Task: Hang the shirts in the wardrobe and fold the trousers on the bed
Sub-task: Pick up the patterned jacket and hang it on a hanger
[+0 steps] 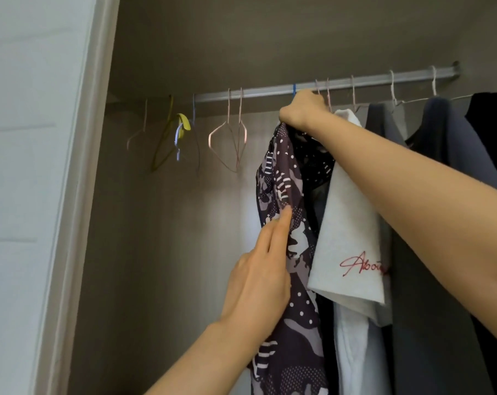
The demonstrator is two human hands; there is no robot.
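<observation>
A dark patterned shirt (290, 252) with white dots and grey shapes hangs from a blue hanger hook (294, 89) on the wardrobe rail (258, 92). My right hand (301, 111) is raised to the rail and grips the top of the hanger and the shirt's collar. Lower down, my left hand (258, 283) touches the shirt's left side with straight fingers. A white shirt (347, 238) with red script hangs just to the right, partly behind my right forearm.
Several bare hangers, pink (230, 138), yellow (167, 138) and pale blue, hang on the rail's left part. Grey and dark garments (441, 143) fill the right side. The wardrobe's white frame (79, 195) stands at the left.
</observation>
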